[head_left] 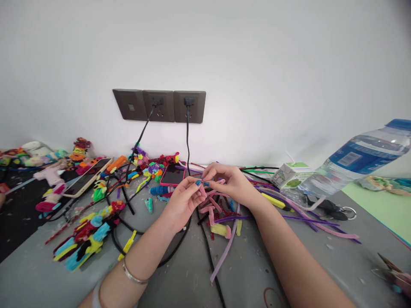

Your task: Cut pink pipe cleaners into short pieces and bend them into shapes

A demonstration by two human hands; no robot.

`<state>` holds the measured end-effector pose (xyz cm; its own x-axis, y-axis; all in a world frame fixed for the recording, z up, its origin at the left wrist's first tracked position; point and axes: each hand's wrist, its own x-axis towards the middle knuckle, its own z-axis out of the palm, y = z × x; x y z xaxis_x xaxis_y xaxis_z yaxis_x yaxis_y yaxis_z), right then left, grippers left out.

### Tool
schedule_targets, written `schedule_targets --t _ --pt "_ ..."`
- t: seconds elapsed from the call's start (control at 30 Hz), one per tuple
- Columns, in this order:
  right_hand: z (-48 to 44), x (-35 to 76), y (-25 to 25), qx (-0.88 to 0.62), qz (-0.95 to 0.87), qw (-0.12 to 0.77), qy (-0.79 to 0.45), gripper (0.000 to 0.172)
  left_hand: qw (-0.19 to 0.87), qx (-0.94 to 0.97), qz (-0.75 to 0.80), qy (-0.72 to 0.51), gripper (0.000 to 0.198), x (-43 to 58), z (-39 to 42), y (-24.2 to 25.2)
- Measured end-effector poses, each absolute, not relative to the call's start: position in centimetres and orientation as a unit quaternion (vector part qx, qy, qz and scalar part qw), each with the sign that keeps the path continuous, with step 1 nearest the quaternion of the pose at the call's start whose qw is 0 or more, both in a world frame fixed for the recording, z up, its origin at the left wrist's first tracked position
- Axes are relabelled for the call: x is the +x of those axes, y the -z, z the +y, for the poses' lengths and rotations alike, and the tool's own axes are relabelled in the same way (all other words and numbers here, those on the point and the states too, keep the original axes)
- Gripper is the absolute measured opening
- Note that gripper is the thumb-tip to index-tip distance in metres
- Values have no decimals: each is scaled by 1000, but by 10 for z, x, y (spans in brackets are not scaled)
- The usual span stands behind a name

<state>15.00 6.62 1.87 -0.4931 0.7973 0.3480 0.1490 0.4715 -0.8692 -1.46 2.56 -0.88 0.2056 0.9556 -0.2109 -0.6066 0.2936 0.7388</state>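
Observation:
Near the middle of the grey table (244, 265), my left hand (184, 203) pinches a pink fuzzy stem (203, 191) between thumb and fingers. My right hand (228, 182) meets it from the right, its fingertips closed on the same pink piece. Behind and below the fingers lie more pink stems (211, 215), bent and partly hidden by my hands. A yellow fuzzy roll with a pink end (220, 230) and a long lilac stem (226, 252) rest just in front of them.
Colourful fuzzy figures (86, 239), a phone (173, 175) and black cables (205, 239) are to the left and centre. A green and white carton (292, 174), a tilted water bottle (353, 154), keys (346, 213) and scissors (390, 269) are at the right.

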Motion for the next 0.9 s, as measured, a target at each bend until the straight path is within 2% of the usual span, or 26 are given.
schedule_targets --t 0.27,0.5,0.9 --pt "68 152 -16 -295 -751 381 -451 11 724 265 330 -545 28 -15 27 13" --pt "66 154 -20 -284 -739 361 -493 22 670 296 337 -591 31 -16 29 15" --pt "68 154 -18 -354 -754 363 -418 12 573 414 403 -581 29 -18 28 17"
